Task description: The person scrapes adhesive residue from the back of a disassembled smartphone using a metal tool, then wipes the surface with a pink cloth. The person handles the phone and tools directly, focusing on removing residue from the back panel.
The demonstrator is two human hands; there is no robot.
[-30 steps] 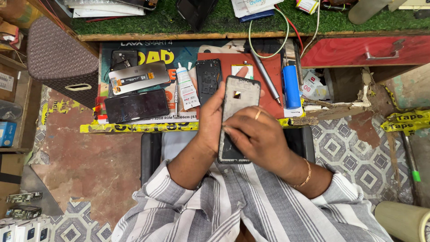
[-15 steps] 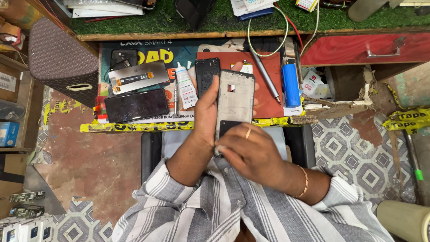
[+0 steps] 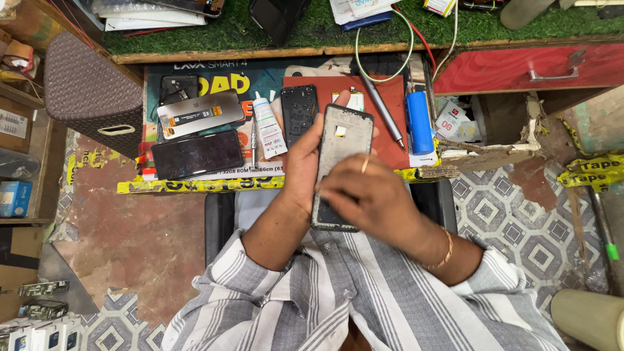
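My left hand grips a grey opened phone body by its left edge, holding it upright over my lap. My right hand lies across the lower half of that phone, fingers pressed on it, a ring on one finger and a bangle at the wrist. The phone's lower part is hidden under my right hand. Just beyond it, on a red mat, lies a black phone frame.
A low work board holds a dark phone screen, a silver display panel, a white glue tube, a blue cylinder and a pen-like tool. A brown patterned box stands left, a red drawer right.
My right hand has slid down the phone toward me, uncovering more of its upper half. The phone has also tilted slightly and moved a little nearer.
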